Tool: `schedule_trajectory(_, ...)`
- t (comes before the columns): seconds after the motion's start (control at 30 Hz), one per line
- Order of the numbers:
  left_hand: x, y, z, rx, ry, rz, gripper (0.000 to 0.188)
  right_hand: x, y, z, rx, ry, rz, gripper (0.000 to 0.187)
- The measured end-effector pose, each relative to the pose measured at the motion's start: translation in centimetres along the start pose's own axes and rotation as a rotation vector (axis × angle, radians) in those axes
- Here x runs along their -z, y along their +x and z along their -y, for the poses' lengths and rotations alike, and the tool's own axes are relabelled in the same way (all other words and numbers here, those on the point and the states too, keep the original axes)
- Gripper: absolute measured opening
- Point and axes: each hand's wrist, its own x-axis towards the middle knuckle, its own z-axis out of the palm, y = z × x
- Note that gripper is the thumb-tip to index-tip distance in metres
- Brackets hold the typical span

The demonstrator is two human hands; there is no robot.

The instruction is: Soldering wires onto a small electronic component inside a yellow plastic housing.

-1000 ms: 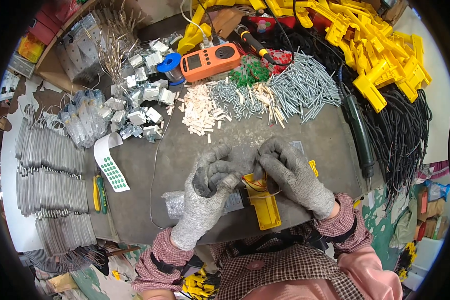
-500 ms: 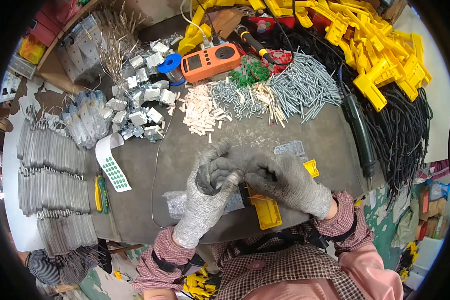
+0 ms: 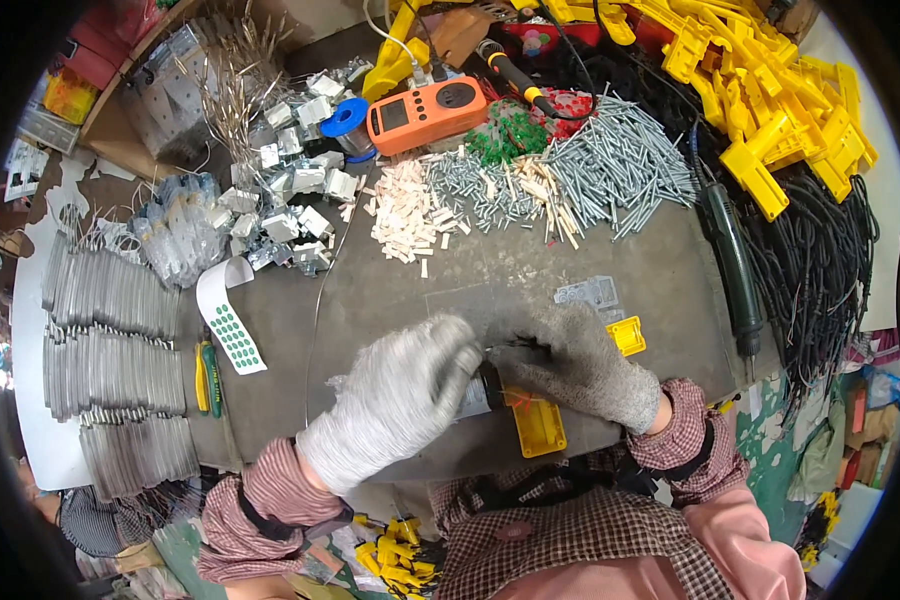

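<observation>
Yellow casing [image 3: 541, 430], long axis pointing toward checked apron [image 3: 565, 545].

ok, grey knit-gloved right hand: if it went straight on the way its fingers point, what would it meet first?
The right hand points left, so probably the pale grey knit-gloved left hand; one view leaves depth unclear, so it might pass above or below.

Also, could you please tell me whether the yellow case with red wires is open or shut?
Open: the yellow case shows its hollow inside, uncovered by any lid.
</observation>
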Motion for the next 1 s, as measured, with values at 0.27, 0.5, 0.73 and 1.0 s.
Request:
schedule_trajectory(0.27,0.2,0.1,0.1,0.022,-0.282,-0.1,0.047,0.5,0.0,0.0,-0.005,0.061,0.015,0.015)
schedule_trajectory(0.5,-1.6,0.1,0.7,0.222,-0.771,-0.164,0.039,0.3,0.0,-0.2,-0.002,0.136,-0.05,0.013)
schedule_trajectory(0.73,-1.9,-0.3,0.8,0.28,-0.875,-0.168,0.039,0.3,-0.1,-0.2,-0.092,0.239,-0.074,0.019)
schedule_trajectory(1.0,-2.4,0.1,0.2,0.173,-0.759,-0.235,0.049,0.0,-0.2,-0.7,0.024,0.097,-0.084,0.019)
